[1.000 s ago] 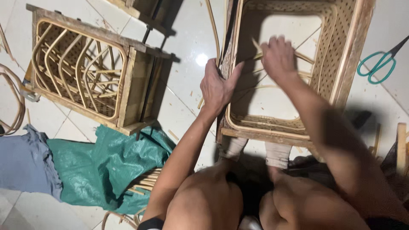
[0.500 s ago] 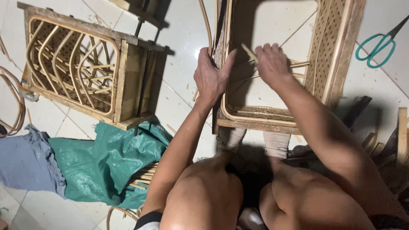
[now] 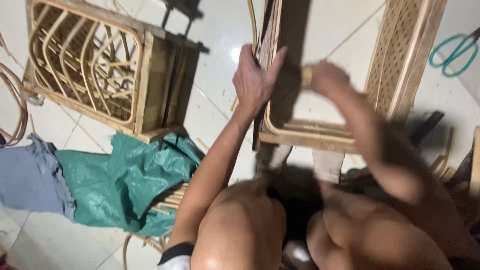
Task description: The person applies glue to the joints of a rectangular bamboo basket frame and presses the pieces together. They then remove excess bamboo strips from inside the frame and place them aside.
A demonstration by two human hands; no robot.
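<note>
Rattan frame (image 3: 320, 135) stands on the tiled floor (image 3: 215, 60) at your twelve o'clock, between your knees. Your left hand (image 3: 255, 80) is clamped around its dark left rail, thumb on the inner side. Your right hand (image 3: 325, 77) is blurred, closed on a pale cane strip (image 3: 306, 76) inside the opening. The frame looks light yet stiff: bent cane rods along the bottom edge and an open-weave panel (image 3: 395, 55) on the right. Hold it by the solid rails, not the weave, which seems fragile. The strip looks springy and smooth. A second frame (image 3: 100, 65) lies at ten o'clock, a green sheet (image 3: 125, 180) at eight, scissors (image 3: 452, 50) at two.
</note>
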